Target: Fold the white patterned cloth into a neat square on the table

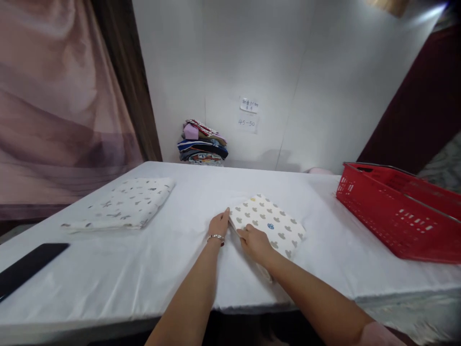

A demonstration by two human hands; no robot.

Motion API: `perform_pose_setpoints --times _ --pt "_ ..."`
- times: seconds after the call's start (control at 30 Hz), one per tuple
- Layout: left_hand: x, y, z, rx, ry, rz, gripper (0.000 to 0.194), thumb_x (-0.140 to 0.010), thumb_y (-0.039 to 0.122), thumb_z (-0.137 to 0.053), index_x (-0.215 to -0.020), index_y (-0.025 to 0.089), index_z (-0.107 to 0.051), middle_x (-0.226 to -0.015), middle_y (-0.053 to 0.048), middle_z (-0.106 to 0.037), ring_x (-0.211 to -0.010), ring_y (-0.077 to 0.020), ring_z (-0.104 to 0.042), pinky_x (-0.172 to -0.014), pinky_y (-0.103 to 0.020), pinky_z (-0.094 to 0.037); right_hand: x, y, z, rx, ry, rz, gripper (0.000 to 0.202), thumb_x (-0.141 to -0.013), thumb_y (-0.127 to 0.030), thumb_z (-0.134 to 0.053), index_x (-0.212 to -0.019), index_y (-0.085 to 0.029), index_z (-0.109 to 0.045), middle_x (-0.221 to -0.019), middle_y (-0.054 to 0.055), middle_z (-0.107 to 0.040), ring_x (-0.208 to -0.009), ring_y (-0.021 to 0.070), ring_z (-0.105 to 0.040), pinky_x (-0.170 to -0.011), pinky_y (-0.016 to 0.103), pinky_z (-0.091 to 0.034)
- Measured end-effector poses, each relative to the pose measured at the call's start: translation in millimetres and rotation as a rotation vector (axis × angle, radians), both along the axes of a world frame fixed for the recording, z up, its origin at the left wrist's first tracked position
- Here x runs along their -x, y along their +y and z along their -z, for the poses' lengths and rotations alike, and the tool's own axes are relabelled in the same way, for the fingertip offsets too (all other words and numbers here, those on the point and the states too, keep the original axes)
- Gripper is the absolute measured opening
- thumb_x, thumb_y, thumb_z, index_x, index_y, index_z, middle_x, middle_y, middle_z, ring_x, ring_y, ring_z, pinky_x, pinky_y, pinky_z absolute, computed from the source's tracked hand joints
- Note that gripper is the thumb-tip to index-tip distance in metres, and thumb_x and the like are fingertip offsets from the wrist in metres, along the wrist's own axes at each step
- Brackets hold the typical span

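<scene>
"So, where's the grey-print cloth?"
"Folded on the white tabletop, left of the red basket."
"And each hand?"
"The left hand pinches its left corner; the right hand, fingers curled, grips the near-side edge."

Pale wall, pink curtain at left, white-covered table, bright light upper right

Soft, moderate indoor light, glare streak top right, pale sheen on the wall with faint shadow low down, right edge dim, red basket wide-angle stretched, upper note slightly blurry.
</scene>
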State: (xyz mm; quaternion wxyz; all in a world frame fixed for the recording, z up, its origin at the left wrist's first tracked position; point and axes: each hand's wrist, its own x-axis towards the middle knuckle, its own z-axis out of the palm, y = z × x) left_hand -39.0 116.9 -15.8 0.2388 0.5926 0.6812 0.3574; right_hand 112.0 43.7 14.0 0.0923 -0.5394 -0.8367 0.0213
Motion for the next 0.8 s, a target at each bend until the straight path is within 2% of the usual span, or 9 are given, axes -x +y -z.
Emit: perform_pose_setpoints --times 0.13,0.27,0.37,0.43,0.5,0.57,0.63,0.73,0.8 --pt "-1 2 -0.6 0.0 0.142 -0.002 0.04 -0.081 0.05 -0.039 -0.057 0.021 -0.051 -0.061 -0.003 -0.059 -0.06 -0.0162 -0.052 -0.053 -0.025 -0.03 1 -3 -1.8 -0.018 0.028 0.008 0.021 -0.084 -0.021 -0.039 -0.093 -0.024 -0.057 -0.086 0.002 -0.052 -0.068 0.0136 -0.048 -0.056 0.024 -0.027" --pt "-1 5 0.8 0.016 0.17 0.007 0.039 -0.082 0.049 -0.038 -0.059 0.021 -0.054 -0.064 -0.004 -0.062 -0.063 -0.0168 -0.054 -0.054 -0.025 -0.031 -4 -13 -4.6 -0.04 0.116 -0.031 0.013 -0.08 -0.019 -0.045 -0.085 -0.021 -0.058 -0.089 0.003 -0.053 -0.077 0.015 -0.049 -0.062 0.025 -0.033" --pt "1 8 2.7 0.045 0.108 -0.026 0.035 -0.08 0.05 -0.043 -0.083 0.02 -0.061 -0.078 -0.005 -0.066 -0.073 -0.0183 -0.059 -0.061 -0.025 -0.037 -15 -32 -7.0 -0.058 0.217 -0.104 0.01 -0.077 -0.015 -0.049 -0.076 -0.019 -0.058 -0.093 0.003 -0.056 -0.085 0.0166 -0.049 -0.073 0.027 -0.037" --pt "3 12 4.6 0.049 0.057 -0.068 0.044 -0.077 0.048 -0.049 -0.107 0.017 -0.057 -0.094 -0.008 -0.066 -0.086 -0.0198 -0.06 -0.07 -0.025 -0.041 -30 -49 -6.3 -0.052 0.3 -0.185 0.011 -0.077 -0.016 -0.05 -0.075 -0.019 -0.06 -0.1 0.004 -0.057 -0.092 0.0182 -0.05 -0.081 0.031 -0.038" --pt "5 17 7.0 0.046 0.039 -0.089 0.056 -0.075 0.047 -0.053 -0.12 0.014 -0.049 -0.11 -0.01 -0.061 -0.1 -0.0212 -0.057 -0.08 -0.026 -0.041 -51 -65 -1.7 -0.046 0.413 -0.224 0.014 -0.081 -0.021 -0.05 -0.085 -0.021 -0.063 -0.112 0.005 -0.056 -0.103 0.0203 -0.049 -0.089 0.034 -0.037" --pt "7 22 9.1 0.065 0.036 -0.068 0.059 -0.075 0.045 -0.055 -0.123 0.014 -0.047 -0.116 -0.011 -0.058 -0.105 -0.0218 -0.055 -0.084 -0.026 -0.041 -76 -75 6.6 -0.082 0.554 -0.086 0.021 -0.084 -0.027 -0.047 -0.098 -0.024 -0.062 -0.117 0.006 -0.054 -0.11 0.0222 -0.047 -0.094 0.038 -0.036" --pt "8 26 10.0 0.093 0.018 -0.022 0.054 -0.075 0.043 -0.054 -0.121 0.015 -0.05 -0.113 -0.01 -0.06 -0.1 -0.0214 -0.058 -0.081 -0.026 -0.043 -101 -79 16.4 -0.108 0.743 0.211 0.028 -0.083 -0.035 -0.048 -0.105 -0.024 -0.06 -0.12 0.007 -0.053 -0.111 0.0242 -0.047 -0.091 0.04 -0.04" --pt "10 29 7.9 0.11 -0.009 0.05 0.045 -0.076 0.039 -0.054 -0.115 0.016 -0.056 -0.098 -0.008 -0.065 -0.087 -0.0203 -0.062 -0.071 -0.026 -0.045 -128 -71 28.1 0.125 1.033 0.63 0.051 -0.077 -0.043 -0.052 -0.124 -0.023 -0.046 -0.113 0.011 -0.055 -0.086 0.0232 -0.06 -0.061 0.036 -0.052" --pt "11 29 5.1 0.118 -0.009 0.07 0.041 -0.076 0.037 -0.054 -0.111 0.016 -0.058 -0.092 -0.007 -0.067 -0.083 -0.0198 -0.063 -0.068 -0.026 -0.046 -136 -62 32.5 0.305 1.168 0.737 0.069 -0.074 -0.045 -0.056 -0.135 -0.023 -0.03 -0.103 0.01 -0.059 -0.072 0.0212 -0.062 -0.048 0.032 -0.051"
